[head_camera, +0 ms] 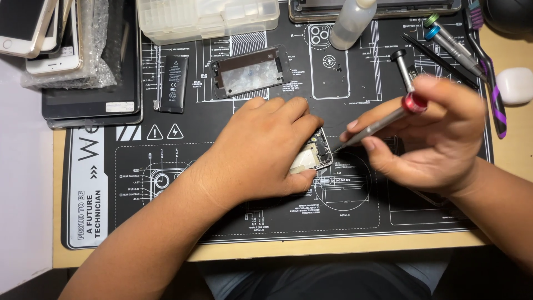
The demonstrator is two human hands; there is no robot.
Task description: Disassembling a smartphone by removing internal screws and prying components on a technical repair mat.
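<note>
At the centre of the frame, the left hand [261, 150] lay over an opened phone [313, 155] on the black mat [222, 222], fingers curled around its edges. The right hand [433, 133] pinched a red-collared screwdriver [383, 119], its tip touching the phone's upper corner. A battery [174, 83] and a back cover [251, 71] lay in the upper middle

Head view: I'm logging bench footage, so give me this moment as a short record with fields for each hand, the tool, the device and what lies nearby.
left hand: left hand lies over the opened phone, pinning it to the black work mat
right hand: right hand grips a red-collared screwdriver
tool tip: at the phone's exposed top end
behind the hands: detached back panel, battery, clear bottle
far left: stacked phones
far right: spare screwdrivers
</note>
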